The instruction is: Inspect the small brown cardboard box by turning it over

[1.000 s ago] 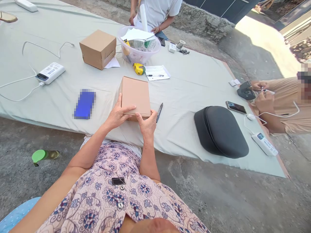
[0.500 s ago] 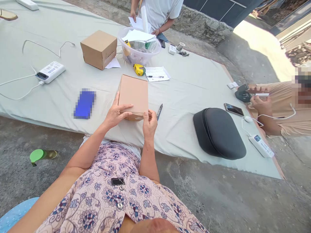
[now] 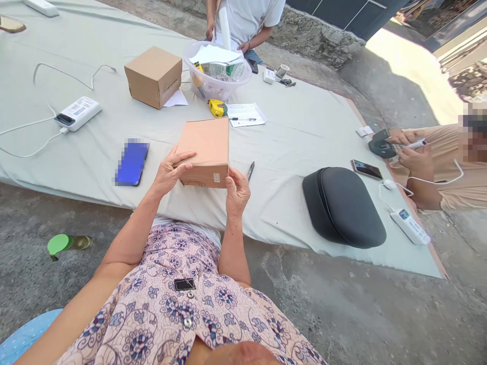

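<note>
- The cardboard box (image 3: 205, 144) is between the two hands, above the near edge of the cloth-covered table (image 3: 297, 132); its top is closed, so its contents are hidden. Whether its base touches the cloth cannot be told.
- The left hand (image 3: 167, 175) holds the box's left side, fingers spread over the top and thumb along the near edge.
- The right hand (image 3: 238, 192) is nearly closed, thumb and fingertips together at the near right corner.
- Just beside the right hand lies a black pen (image 3: 251, 171); left of the box is a blurred blue phone (image 3: 131, 162).
- Beyond the box are a yellow tape measure (image 3: 217, 108) and a written sheet (image 3: 247, 114) bearing a pen.
- Behind them, a translucent basin (image 3: 216, 92) contains plastic bottles (image 3: 220, 69), with white paper (image 3: 216, 54) on top.
- Left of the basin stands a second carton (image 3: 152, 76), top closed.
- Well to the right sits a closed black case (image 3: 346, 208).
- On the ground, a green-lidded bottle (image 3: 68, 244) has dark contents.
</note>
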Available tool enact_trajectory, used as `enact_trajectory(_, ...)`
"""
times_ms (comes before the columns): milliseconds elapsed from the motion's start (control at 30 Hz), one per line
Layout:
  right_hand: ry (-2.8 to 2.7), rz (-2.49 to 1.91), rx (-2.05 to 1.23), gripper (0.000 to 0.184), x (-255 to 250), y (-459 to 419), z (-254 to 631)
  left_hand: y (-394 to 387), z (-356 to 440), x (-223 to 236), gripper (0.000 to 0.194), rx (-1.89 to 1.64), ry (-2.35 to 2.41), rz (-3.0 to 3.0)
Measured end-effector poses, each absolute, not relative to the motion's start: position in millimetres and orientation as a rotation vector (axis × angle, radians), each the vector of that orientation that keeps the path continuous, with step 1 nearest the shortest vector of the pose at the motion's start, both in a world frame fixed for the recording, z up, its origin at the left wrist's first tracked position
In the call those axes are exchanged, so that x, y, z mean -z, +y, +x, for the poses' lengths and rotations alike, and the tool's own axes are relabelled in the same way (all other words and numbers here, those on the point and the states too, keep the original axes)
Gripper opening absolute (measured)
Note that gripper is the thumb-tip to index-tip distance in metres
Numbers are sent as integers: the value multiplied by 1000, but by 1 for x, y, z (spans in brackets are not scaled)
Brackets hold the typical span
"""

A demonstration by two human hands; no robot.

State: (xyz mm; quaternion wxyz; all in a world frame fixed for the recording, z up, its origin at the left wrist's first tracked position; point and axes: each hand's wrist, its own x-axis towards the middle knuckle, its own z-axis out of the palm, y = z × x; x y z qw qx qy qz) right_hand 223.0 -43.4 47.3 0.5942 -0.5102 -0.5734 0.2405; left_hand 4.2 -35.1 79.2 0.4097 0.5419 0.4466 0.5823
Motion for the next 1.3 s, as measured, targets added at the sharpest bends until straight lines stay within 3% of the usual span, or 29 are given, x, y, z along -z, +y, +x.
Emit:
enact_trajectory(333,-1422,-1155,-498,42,-52,-47,216,-28,-4,-69,76,-1537,879,927)
enact_trajectory(500,-1346,-1108,-620,49,-47,-48,207,-29,8,-67,74,-1524,794,827)
enact_trajectory(667,-1415,-1123,-501,69,-47,-51,209,-28,11,-64,73,-1536,814,786)
enact_trajectory(833,-1680,-1164,-380,106,-52,-56,205,-32,15,-68,75,-1483,851,797)
enact_trajectory(1033,-1650,-1208,-359,122,-48,-52,208,-40,9,-80,81,-1418,972,1022)
enact_trajectory(1133,-1634,-1224,-356,121,-48,-52,212,-41,1,-83,75,-1455,1062,1220)
enact_trajectory(1300,-1567,-1173,-368,105,-55,-56,217,-43,-7,-86,69,-1530,1179,1431)
